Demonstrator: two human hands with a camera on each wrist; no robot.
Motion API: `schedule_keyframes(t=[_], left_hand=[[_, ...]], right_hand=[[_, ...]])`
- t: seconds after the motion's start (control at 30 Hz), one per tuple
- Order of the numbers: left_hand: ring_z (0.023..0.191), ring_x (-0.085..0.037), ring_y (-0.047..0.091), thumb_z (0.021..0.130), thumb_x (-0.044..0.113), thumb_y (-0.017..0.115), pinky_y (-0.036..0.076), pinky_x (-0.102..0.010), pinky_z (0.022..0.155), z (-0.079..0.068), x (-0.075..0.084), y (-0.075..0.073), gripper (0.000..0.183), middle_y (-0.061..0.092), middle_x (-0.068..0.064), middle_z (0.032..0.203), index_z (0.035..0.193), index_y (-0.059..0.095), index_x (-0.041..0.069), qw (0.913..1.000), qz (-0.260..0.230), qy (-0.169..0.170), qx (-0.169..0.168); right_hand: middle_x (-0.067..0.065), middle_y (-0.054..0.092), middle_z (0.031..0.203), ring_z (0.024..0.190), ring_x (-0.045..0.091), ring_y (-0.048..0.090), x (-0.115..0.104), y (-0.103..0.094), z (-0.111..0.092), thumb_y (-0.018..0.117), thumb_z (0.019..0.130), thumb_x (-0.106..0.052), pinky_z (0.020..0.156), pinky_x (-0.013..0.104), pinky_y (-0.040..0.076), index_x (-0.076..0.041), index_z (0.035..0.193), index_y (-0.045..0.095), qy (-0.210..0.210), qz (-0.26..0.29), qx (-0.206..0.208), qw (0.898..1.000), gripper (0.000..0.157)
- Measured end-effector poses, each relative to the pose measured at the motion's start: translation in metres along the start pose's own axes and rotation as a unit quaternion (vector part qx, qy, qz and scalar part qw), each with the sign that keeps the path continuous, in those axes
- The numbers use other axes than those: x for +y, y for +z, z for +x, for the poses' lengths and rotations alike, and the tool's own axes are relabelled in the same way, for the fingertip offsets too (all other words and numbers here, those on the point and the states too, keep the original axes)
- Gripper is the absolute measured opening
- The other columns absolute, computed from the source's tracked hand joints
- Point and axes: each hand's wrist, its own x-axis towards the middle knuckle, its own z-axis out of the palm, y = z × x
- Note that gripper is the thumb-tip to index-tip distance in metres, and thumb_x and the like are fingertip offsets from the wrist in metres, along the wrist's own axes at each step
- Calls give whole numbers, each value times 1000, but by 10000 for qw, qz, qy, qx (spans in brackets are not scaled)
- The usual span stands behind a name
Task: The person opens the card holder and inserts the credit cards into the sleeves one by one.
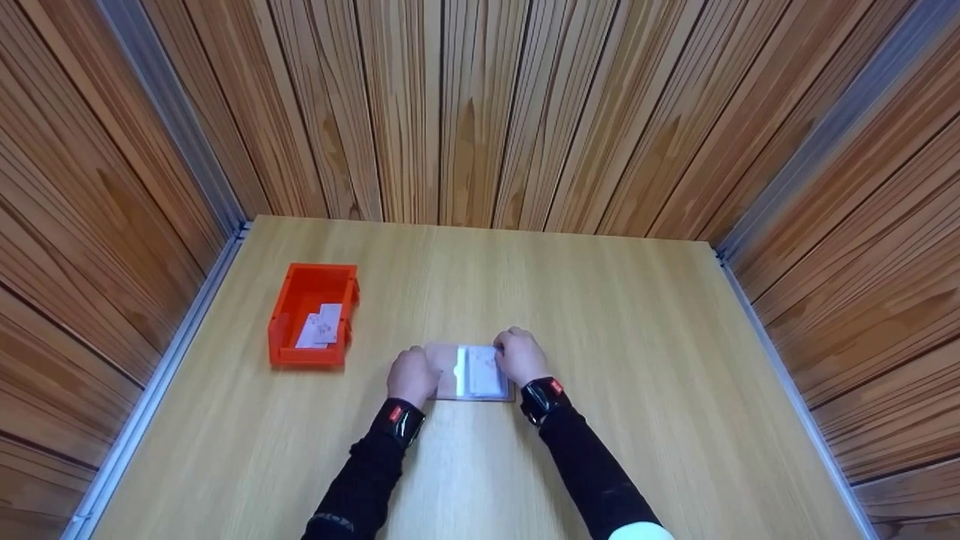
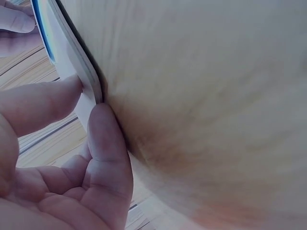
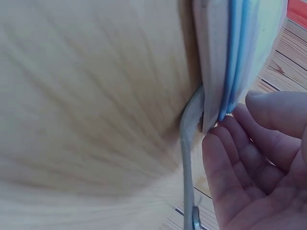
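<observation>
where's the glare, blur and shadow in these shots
Head: white glare streak on the booklet, pale sheen on the table lower down; left wrist: table grain smeared, brownish shadow by the left hand; right wrist: grain blurred, dark shadow along the booklet.

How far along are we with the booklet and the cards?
Done: the booklet looks laid out over the table, a pale sheet showing in its right part. In hand: the left hand pinches its edge; the right hand is at the opposite side, grip unclear. Probably remaining: the white cards lying in the orange bin.
</observation>
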Motion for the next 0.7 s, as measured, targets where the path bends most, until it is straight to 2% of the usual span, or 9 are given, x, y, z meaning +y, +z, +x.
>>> schedule_keyframes(t=[0.27, 0.5, 0.7], left_hand=[[87, -39, 64, 77, 7, 74, 52, -50, 74, 0, 0, 0, 22, 64, -21, 88, 91, 62, -6, 9998, 17, -195, -66], [86, -40, 64, 76, 7, 74, 51, -50, 75, 0, -1, 1, 24, 64, -22, 87, 92, 63, -8, 9999, 5, -112, 44], [86, -39, 64, 78, 10, 75, 51, -50, 75, -1, 0, 1, 28, 64, -21, 89, 95, 62, -9, 9999, -69, -153, -7]], right_hand=[[11, 64, 88, 87, 34, 62, 2, 7, 2, 71, 82, -3, 77, 44, 51, -3, 87, 73, -265, -142, 393, 9988, 5], [10, 63, 87, 86, 33, 61, 2, 8, 1, 70, 82, -3, 75, 44, 51, -3, 87, 74, -259, -162, 434, 9986, 6], [10, 62, 87, 86, 32, 61, 2, 6, 0, 71, 83, -3, 75, 44, 51, -3, 87, 73, -178, -131, 391, 9990, 5]])
